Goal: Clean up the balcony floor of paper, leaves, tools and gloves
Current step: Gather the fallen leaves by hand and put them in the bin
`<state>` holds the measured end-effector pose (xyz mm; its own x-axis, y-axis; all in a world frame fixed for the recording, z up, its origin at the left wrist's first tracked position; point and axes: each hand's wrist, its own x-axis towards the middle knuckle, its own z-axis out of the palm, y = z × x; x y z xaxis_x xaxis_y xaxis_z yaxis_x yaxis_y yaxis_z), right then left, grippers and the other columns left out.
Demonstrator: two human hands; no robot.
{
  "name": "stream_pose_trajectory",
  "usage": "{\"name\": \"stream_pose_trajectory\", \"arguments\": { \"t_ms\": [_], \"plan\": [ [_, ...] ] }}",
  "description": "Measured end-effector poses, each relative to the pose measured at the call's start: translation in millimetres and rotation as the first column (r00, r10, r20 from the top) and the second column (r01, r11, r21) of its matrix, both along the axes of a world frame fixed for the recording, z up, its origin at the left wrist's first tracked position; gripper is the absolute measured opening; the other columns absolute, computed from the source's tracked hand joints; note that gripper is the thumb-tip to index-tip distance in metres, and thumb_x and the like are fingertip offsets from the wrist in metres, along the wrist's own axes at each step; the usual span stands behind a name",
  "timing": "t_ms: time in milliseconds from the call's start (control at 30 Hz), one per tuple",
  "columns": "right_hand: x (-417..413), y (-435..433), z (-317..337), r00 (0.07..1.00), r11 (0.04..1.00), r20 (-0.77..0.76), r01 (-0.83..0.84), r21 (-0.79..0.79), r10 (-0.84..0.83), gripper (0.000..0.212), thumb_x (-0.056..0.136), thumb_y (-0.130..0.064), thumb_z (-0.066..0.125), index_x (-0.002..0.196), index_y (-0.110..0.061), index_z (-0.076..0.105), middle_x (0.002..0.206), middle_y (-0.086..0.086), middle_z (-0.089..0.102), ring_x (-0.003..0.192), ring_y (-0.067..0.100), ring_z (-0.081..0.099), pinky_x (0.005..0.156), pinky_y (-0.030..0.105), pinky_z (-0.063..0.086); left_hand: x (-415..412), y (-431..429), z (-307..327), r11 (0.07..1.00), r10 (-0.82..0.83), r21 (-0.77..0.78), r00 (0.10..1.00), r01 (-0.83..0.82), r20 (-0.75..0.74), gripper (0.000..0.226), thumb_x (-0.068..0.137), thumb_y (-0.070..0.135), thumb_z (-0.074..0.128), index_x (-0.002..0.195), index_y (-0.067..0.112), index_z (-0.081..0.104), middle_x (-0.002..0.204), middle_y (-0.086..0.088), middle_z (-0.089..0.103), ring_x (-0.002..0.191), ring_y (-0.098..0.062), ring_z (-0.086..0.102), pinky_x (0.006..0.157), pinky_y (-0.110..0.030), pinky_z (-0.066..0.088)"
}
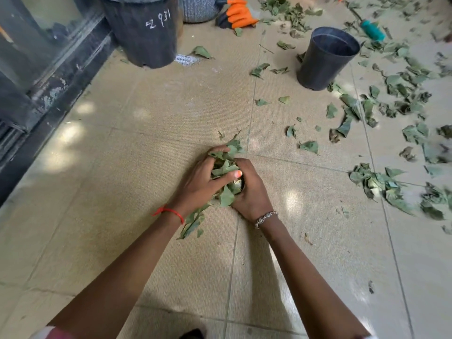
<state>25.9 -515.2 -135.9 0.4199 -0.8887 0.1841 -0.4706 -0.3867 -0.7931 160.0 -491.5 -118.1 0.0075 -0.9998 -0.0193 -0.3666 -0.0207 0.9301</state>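
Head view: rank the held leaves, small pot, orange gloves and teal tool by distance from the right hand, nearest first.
1. Held leaves, gripped in the right hand.
2. Small pot, ahead and right.
3. Orange gloves, far ahead, and teal tool, far right: too close to call.

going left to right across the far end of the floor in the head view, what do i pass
big black pot → grey basket → orange gloves → small black pot → teal-handled tool

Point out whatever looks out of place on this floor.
Torn leaves litter the right-hand tiles; orange gloves lie beside the basket, a teal-handled tool among leaves, a paper scrap by the big pot.
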Motion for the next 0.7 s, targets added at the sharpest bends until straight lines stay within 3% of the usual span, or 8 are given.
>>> {"name": "stream_pose_trajectory", "arguments": {
  "t_ms": [67, 133, 200, 300, 433, 567, 633, 700],
  "plan": [
    [8, 10, 6, 0.980, 0.996, 0.189, 0.057, 0.067, -0.068, 0.051, 0.071, -0.010, 0.070, 0.117, -0.001, 0.052, 0.113, 0.011, 0.058, 0.103, 0.018, 0.056, 0.090, 0.017, 0.045, -10, 4, 7, 0.994, 0.108, -0.002, 0.986, -0.109, -0.126, 0.039, 0.089, 0.026, 0.062, 0.125, 0.020, 0.051, 0.123, 0.012, 0.055, 0.108, 0.016, 0.049, 0.095, -0.005, 0.037],
    [17, 18, 10, 0.945, 0.984, 0.293, 0.109, 0.141, -0.147, 0.048, 0.074, -0.005, 0.064, 0.120, -0.002, 0.051, 0.116, 0.010, 0.059, 0.108, 0.018, 0.056, 0.094, 0.022, 0.045, -21, 6, 13, 0.977, 0.205, -0.002, 0.938, -0.214, -0.280, 0.030, 0.091, 0.017, 0.060, 0.120, 0.011, 0.057, 0.113, 0.007, 0.063, 0.100, 0.011, 0.057, 0.087, -0.008, 0.043],
    [24, 24, 14, 0.917, 0.970, 0.334, 0.165, 0.181, -0.219, 0.046, 0.073, -0.001, 0.057, 0.119, -0.003, 0.052, 0.113, 0.011, 0.058, 0.107, 0.020, 0.056, 0.094, 0.027, 0.045, -31, 8, 19, 0.958, 0.277, 0.071, 0.827, -0.279, -0.489, 0.027, 0.089, 0.017, 0.059, 0.114, 0.008, 0.060, 0.105, -0.001, 0.067, 0.098, -0.003, 0.064, 0.083, -0.013, 0.047],
    [28, 29, 24, 0.917, 0.965, 0.314, 0.205, 0.165, -0.248, 0.046, 0.069, -0.001, 0.049, 0.115, 0.000, 0.052, 0.108, 0.011, 0.054, 0.102, 0.019, 0.051, 0.092, 0.022, 0.042, -42, 10, 23, 0.923, 0.375, 0.201, 0.653, -0.327, -0.658, 0.018, 0.087, 0.014, 0.059, 0.103, 0.007, 0.065, 0.100, -0.010, 0.068, 0.096, -0.016, 0.065, 0.083, -0.023, 0.052],
    [31, 28, 29, 0.960, 0.985, 0.239, 0.120, 0.123, -0.147, 0.056, 0.074, -0.013, 0.047, 0.127, 0.002, 0.039, 0.119, 0.012, 0.048, 0.112, 0.021, 0.047, 0.102, 0.033, 0.038, -45, 13, 29, 0.883, 0.469, 0.346, 0.545, -0.319, -0.695, 0.012, 0.087, 0.007, 0.058, 0.097, 0.007, 0.066, 0.092, -0.004, 0.068, 0.088, -0.011, 0.066, 0.071, -0.017, 0.052],
    [34, 28, 31, 0.984, 0.966, 0.176, -0.035, 0.256, -0.011, 0.088, 0.071, -0.012, 0.046, 0.146, -0.010, 0.000, 0.148, 0.016, 0.026, 0.138, 0.027, 0.028, 0.113, 0.043, 0.028, -35, 16, 26, 0.865, 0.502, 0.412, 0.466, -0.287, -0.729, 0.015, 0.086, 0.014, 0.060, 0.098, 0.013, 0.068, 0.096, 0.001, 0.072, 0.093, -0.007, 0.068, 0.074, -0.018, 0.052],
    [36, 28, 32, 0.988, 0.962, 0.151, -0.079, 0.261, 0.040, 0.094, 0.070, -0.005, 0.047, 0.145, -0.012, -0.010, 0.154, 0.014, 0.010, 0.144, 0.023, 0.012, 0.118, 0.043, 0.015, -30, 17, 26, 0.866, 0.500, 0.434, 0.414, -0.250, -0.760, 0.030, 0.087, 0.015, 0.058, 0.116, 0.011, 0.063, 0.114, -0.003, 0.068, 0.104, -0.012, 0.065, 0.082, -0.023, 0.051],
    [38, 28, 34, 0.991, 0.961, 0.114, -0.097, 0.259, 0.069, 0.097, 0.066, -0.003, 0.043, 0.145, -0.009, -0.012, 0.155, 0.010, 0.000, 0.145, 0.020, -0.003, 0.119, 0.037, -0.004, -27, 18, 25, 0.873, 0.487, 0.433, 0.349, -0.223, -0.801, 0.036, 0.090, 0.010, 0.052, 0.125, 0.008, 0.056, 0.121, -0.007, 0.064, 0.108, -0.015, 0.063, 0.080, -0.024, 0.054]
  ]
}}
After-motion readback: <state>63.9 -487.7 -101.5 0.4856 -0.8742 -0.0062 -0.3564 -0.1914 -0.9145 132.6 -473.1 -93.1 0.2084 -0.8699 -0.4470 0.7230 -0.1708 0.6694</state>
